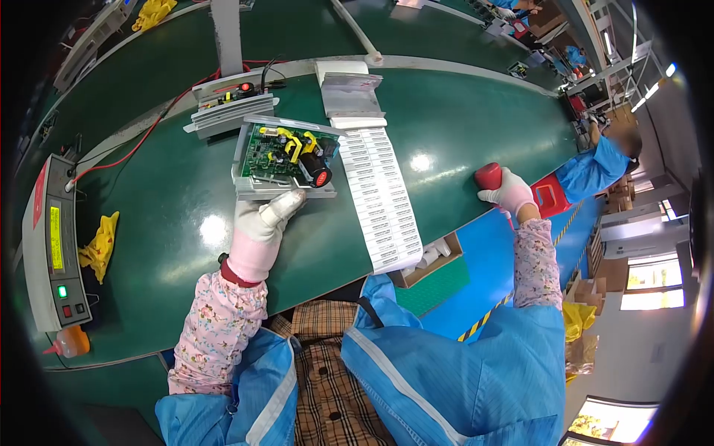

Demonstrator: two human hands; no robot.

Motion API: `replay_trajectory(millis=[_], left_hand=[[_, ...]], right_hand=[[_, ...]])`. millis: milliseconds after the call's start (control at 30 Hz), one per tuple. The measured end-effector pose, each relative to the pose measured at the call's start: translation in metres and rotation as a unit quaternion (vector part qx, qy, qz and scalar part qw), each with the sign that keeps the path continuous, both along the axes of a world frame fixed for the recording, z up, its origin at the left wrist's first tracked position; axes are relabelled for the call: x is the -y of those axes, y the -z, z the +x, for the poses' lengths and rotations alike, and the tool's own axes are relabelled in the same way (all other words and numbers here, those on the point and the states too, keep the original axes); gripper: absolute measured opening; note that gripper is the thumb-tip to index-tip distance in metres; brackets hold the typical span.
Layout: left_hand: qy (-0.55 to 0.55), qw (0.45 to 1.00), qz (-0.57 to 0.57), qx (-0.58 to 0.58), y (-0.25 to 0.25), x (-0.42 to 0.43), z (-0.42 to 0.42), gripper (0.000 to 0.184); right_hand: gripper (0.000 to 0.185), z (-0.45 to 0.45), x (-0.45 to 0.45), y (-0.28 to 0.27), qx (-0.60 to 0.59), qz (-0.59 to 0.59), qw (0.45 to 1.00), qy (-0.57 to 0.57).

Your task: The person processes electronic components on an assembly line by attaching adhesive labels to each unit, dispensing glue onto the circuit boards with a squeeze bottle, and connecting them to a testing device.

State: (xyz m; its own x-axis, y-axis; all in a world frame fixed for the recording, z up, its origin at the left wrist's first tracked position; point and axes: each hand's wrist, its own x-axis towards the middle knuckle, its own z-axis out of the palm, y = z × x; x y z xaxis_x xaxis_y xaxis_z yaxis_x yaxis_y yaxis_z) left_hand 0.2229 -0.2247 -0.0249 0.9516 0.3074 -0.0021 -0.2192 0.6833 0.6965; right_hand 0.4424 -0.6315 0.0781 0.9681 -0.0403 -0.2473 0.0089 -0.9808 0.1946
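My left hand, in a white glove, grips the near edge of a power supply board. This green circuit board sits in a silver metal frame, with yellow-wrapped parts and a black cylinder with a red top. My right hand, also gloved, is closed around a red rounded object at the right of the bench; the fingers hide part of it, so its kind is unclear. Between my hands lies a long sheet of white printed labels, coming from under a metal holder.
Behind the held board stands another metal-framed board with wires. At left are a tester with a lit display, a yellow cloth and a small bottle. An open carton sits below the bench edge. A co-worker sits at right.
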Motion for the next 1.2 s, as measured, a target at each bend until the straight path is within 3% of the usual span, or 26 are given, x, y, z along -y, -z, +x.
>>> replay_trajectory(millis=[100,167,200,233,267,333,367,433,600,633,767,933,1200], left_hand=[[-0.023,1.0,0.006,-0.004,0.008,-0.002,-0.003,0.046],[-0.023,0.998,0.051,-0.036,-0.005,-0.002,-0.004,0.045],[-0.038,0.997,0.053,-0.045,-0.007,0.0,-0.004,0.045],[-0.034,0.999,0.032,-0.022,-0.009,0.002,-0.003,0.049],[-0.028,1.0,0.01,0.004,-0.01,0.003,-0.003,0.052],[-0.036,0.999,0.022,-0.008,-0.008,0.004,-0.003,0.054],[-0.035,0.999,0.033,-0.016,-0.006,0.004,-0.004,0.056],[-0.032,0.998,0.053,-0.031,-0.002,0.004,-0.005,0.06],[-0.017,0.997,0.044,-0.057,-0.002,0.002,-0.006,0.064],[-0.02,0.997,0.043,-0.056,-0.002,0.001,-0.006,0.064],[-0.022,0.997,0.063,-0.042,0.001,0.003,-0.006,0.034],[-0.041,0.996,0.076,-0.025,0.002,0.006,-0.004,0.032],[-0.023,0.996,0.082,-0.034,0.001,0.007,-0.004,0.032]], right_hand=[[0.077,0.005,0.001,0.012,0.035,0.064,0.997,-0.028],[0.063,-0.017,-0.028,-0.006,0.048,0.342,0.937,0.044],[0.063,-0.018,-0.035,-0.002,0.035,0.345,0.937,0.033],[0.057,-0.018,-0.04,0.001,-0.032,0.615,0.788,-0.003],[0.051,-0.021,-0.042,0.002,-0.096,0.822,0.56,-0.03],[0.048,-0.07,-0.105,-0.007,-0.077,0.924,0.374,0.024],[0.048,-0.091,-0.132,-0.009,-0.084,0.924,0.373,0.026],[0.059,-0.124,-0.176,-0.007,-0.119,0.896,0.417,-0.101],[0.077,-0.151,-0.228,0.029,0.036,0.845,0.466,-0.261],[0.077,-0.151,-0.231,0.031,0.033,0.844,0.466,-0.263],[0.083,-0.154,-0.235,0.039,0.041,0.854,0.462,-0.234],[0.08,-0.151,-0.23,0.057,0.165,0.786,0.519,-0.294],[0.079,-0.148,-0.224,0.059,0.147,0.776,0.555,-0.261]])
